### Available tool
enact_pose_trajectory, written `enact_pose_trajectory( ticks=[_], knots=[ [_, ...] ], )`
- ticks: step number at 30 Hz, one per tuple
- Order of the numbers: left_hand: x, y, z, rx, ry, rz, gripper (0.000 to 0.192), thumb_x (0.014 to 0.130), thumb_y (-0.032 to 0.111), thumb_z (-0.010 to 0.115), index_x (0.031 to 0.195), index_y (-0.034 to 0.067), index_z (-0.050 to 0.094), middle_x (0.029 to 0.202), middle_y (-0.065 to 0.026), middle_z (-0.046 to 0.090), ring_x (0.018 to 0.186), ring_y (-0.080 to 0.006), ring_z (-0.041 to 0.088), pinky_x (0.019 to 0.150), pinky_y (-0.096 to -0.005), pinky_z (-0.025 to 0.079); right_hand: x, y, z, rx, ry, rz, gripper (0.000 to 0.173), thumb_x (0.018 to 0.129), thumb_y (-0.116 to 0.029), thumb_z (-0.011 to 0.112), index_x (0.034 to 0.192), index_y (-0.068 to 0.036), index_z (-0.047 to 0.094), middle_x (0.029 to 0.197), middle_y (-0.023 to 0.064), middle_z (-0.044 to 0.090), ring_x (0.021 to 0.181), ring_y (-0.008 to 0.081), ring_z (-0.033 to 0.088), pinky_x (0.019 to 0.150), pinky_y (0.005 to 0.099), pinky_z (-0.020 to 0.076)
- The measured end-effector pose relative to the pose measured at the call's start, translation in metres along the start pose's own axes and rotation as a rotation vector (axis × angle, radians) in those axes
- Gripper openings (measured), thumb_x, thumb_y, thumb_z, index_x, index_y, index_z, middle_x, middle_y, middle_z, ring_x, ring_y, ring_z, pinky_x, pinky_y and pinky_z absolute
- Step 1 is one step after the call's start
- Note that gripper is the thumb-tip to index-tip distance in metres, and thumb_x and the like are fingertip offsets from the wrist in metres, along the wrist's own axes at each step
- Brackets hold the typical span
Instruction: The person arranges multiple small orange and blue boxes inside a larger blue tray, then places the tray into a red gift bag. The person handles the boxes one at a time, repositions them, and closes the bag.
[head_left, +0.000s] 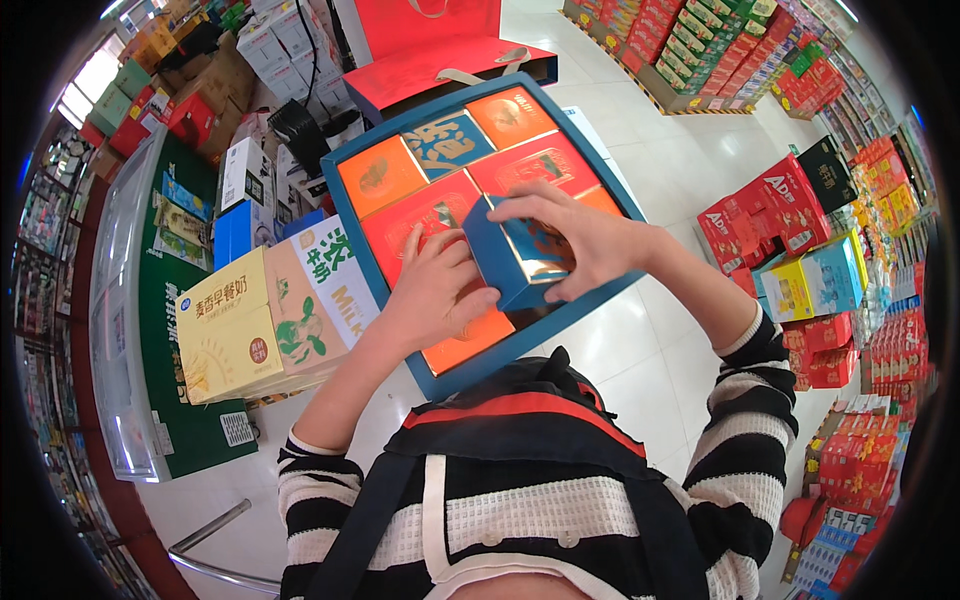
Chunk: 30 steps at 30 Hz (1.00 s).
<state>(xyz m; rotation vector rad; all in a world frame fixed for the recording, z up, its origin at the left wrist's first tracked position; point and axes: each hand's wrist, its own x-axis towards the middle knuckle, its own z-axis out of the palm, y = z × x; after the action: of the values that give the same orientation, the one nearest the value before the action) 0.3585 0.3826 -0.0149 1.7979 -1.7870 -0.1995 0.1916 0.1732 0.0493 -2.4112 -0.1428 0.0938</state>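
Observation:
A large blue gift box (589, 154) lies open and tilted in front of my torso, filled with red, orange and blue cartons. My right hand (581, 236) grips a small blue carton (495, 255) with gold edging, fingers over its far edge and thumb at its near corner. This carton sits tilted and raised above its neighbours, over the near right part of the box. My left hand (442, 292) lies with fingers spread on a red carton (439, 206), its thumb by the blue carton's lower corner. An orange carton (469, 345) is partly covered by the left hand.
Red paper bags (420, 75) with ribbon handles stand beyond the box. Milk cartons (232, 330) are stacked to the left, beside a green chest freezer (195, 420). Red drink cases (765, 214) stand at right. A metal rail (217, 574) is at lower left.

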Motion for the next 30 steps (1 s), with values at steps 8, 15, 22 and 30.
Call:
enact_pose_trajectory(
  ticks=[8,15,22,30],
  knots=[
    [0.002,-0.008,-0.012,0.055,-0.143,-0.080,0.036,0.093,0.041,0.065,0.102,0.008,0.075,0.118,-0.0090,0.066,0.135,-0.0313,0.047,0.122,-0.0596,0.013,0.011,-0.002,-0.005,-0.180,-0.123,0.003,0.099,0.057,-0.012,0.089,0.143,-0.030,0.042,0.142,0.0160,0.037,0.130,0.0370,0.047,0.107,0.0433,0.0493],
    [0.003,-0.016,-0.006,0.043,0.047,-0.047,0.026,0.090,0.033,0.071,0.090,0.008,0.077,0.097,-0.0068,0.075,0.123,-0.0305,0.059,0.120,-0.0574,0.026,0.023,-0.024,-0.021,-0.384,-0.290,0.096,0.090,0.059,-0.013,0.089,0.136,-0.031,0.046,0.137,0.0092,0.044,0.127,0.0329,0.051,0.107,0.0422,0.0488],
    [0.008,-0.014,-0.003,0.051,0.085,-0.106,0.021,0.081,0.028,0.078,0.084,0.008,0.078,0.093,-0.0106,0.075,0.112,-0.0315,0.066,0.114,-0.0524,0.041,0.025,-0.023,-0.014,-0.476,-0.297,-0.002,0.085,0.062,-0.025,0.090,0.135,-0.029,0.047,0.141,0.0118,0.042,0.132,0.0358,0.045,0.111,0.0471,0.0432],
    [0.020,-0.006,-0.017,-0.009,0.045,-0.236,0.028,0.074,0.026,0.085,0.091,0.008,0.073,0.096,-0.0126,0.072,0.110,-0.0302,0.064,0.111,-0.0480,0.043,0.028,-0.013,0.000,-0.349,-0.204,-0.056,0.098,0.060,-0.043,0.091,0.142,-0.018,0.044,0.144,0.0132,0.041,0.134,0.0367,0.042,0.114,0.0478,0.0361]
  ],
)
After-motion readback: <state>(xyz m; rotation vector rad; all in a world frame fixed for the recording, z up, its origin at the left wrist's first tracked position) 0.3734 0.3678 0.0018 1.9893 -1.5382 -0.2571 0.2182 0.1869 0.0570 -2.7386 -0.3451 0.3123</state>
